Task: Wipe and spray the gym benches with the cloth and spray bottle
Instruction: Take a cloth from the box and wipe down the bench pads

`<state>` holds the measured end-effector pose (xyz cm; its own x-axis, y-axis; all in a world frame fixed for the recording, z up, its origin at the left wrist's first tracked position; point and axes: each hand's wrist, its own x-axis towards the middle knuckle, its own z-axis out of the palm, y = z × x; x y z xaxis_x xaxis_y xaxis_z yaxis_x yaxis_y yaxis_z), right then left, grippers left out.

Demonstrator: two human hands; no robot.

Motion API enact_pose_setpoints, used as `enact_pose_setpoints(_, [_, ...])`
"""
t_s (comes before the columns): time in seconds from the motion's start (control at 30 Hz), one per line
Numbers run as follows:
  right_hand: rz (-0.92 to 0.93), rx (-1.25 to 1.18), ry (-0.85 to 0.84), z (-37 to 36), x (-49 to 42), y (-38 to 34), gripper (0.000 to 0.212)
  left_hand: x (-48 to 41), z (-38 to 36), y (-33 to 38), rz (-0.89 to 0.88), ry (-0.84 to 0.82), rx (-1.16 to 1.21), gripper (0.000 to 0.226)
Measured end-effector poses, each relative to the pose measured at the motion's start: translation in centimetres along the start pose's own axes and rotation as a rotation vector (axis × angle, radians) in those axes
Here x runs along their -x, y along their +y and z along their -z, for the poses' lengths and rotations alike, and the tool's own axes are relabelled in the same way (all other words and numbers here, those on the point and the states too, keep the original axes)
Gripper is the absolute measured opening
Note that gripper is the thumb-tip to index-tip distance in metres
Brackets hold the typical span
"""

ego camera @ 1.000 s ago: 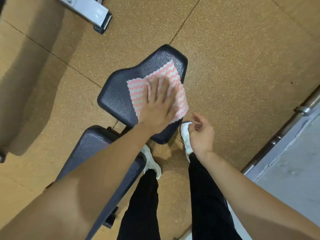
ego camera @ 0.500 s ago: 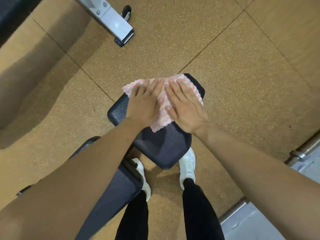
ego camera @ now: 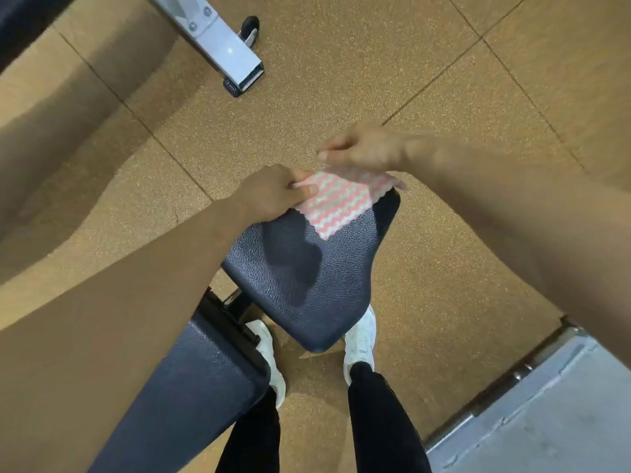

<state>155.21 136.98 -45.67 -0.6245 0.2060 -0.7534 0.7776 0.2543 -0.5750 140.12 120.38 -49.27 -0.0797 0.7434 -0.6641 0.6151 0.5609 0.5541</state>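
Note:
A pink-and-white zigzag cloth (ego camera: pixel 341 199) lies at the far end of the dark blue bench seat pad (ego camera: pixel 307 285). My left hand (ego camera: pixel 273 191) pinches the cloth's left edge. My right hand (ego camera: pixel 365 150) pinches its far edge and lifts it slightly off the pad. The longer back pad (ego camera: pixel 191 394) of the same bench runs toward the lower left, partly hidden by my left forearm. No spray bottle is in view.
A grey metal frame foot (ego camera: pixel 222 46) of another machine lies on the brown rubber floor (ego camera: pixel 341 80) ahead. A metal threshold rail (ego camera: pixel 505 380) and grey concrete (ego camera: pixel 546 421) sit at the lower right. My white shoes (ego camera: pixel 360 339) stand under the seat pad.
Both hands were pressed flat on the cloth half a second ago; now their fingers have curled and pinch its edges, and the cloth has moved toward the pad's far end and looks narrower.

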Motion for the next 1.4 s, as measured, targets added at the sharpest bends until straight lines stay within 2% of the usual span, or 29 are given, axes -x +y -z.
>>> enact_pose_setpoints(0.07, [0.031, 0.088, -0.028, -1.9, -0.3, 0.3, 0.052, -0.3, -0.1, 0.4, -0.001, 0.004, -0.054, 0.042])
enact_pose_setpoints(0.13, [0.035, 0.088, 0.044, -2.9, 0.0, 1.9, 0.057, -0.7, -0.3, 1.0, -0.003, 0.002, -0.104, 0.042])
enact_pose_setpoints(0.27, [0.063, -0.145, 0.243, -4.4, 1.8, 5.6, 0.054, -2.1, -1.0, 3.7, -0.069, -0.029, -0.161, 0.045])
enact_pose_setpoints(0.4, [0.030, -0.400, 0.364, -7.3, 3.8, 7.7, 0.060, -3.8, -1.5, 5.5, -0.172, -0.105, -0.226, 0.062])
enact_pose_setpoints(0.5, [0.026, -0.538, 0.504, -9.6, 5.2, 8.1, 0.063, -4.5, -1.8, 6.5, -0.248, -0.149, -0.261, 0.065])
enact_pose_setpoints(0.67, [-0.058, -0.890, 0.729, -14.8, 6.1, 8.3, 0.067, -5.1, -2.6, 8.8, -0.485, -0.161, -0.554, 0.064])
enact_pose_setpoints(0.73, [-0.057, -1.051, 0.781, -16.8, 6.4, 8.2, 0.061, -5.4, -2.6, 9.5, -0.505, -0.203, -0.630, 0.072])
enact_pose_setpoints(0.83, [0.034, -1.210, 0.781, -19.5, 7.1, 7.4, 0.036, -5.0, -3.1, 10.2, -0.494, -0.243, -0.729, 0.081])
enact_pose_setpoints(0.9, [-0.047, -1.190, 0.792, -21.5, 7.5, 7.2, 0.027, -4.1, -3.8, 10.4, -0.544, -0.211, -0.817, 0.081])
enact_pose_setpoints(1.0, [-0.184, -1.111, 0.830, -24.6, 7.2, 8.7, 0.043, -2.4, -4.9, 10.2, -0.675, -0.174, -0.920, 0.066])
enact_pose_setpoints(1.1, [-0.172, -1.095, 0.810, -27.0, 8.4, 9.7, 0.066, -0.1, -6.1, 10.1, -0.734, -0.225, -0.976, 0.053])
enact_pose_setpoints(1.2, [-0.216, -1.140, 0.763, -28.0, 11.7, 9.2, 0.047, 2.6, -7.8, 8.8, -0.789, -0.253, -1.059, 0.055])
enact_pose_setpoints(1.27, [-0.258, -1.133, 0.727, -29.9, 13.1, 8.8, 0.042, 4.5, -9.4, 7.3, -0.763, -0.235, -0.996, 0.055])
enact_pose_setpoints(1.33, [-0.268, -1.148, 0.696, -32.1, 13.9, 8.3, 0.041, 6.5, -11.4, 5.8, -0.744, -0.173, -0.917, 0.054])
enact_pose_setpoints(1.4, [-0.251, -1.187, 0.679, -33.8, 14.1, 8.2, 0.030, 8.8, -13.6, 4.7, -0.710, -0.083, -0.859, 0.053])
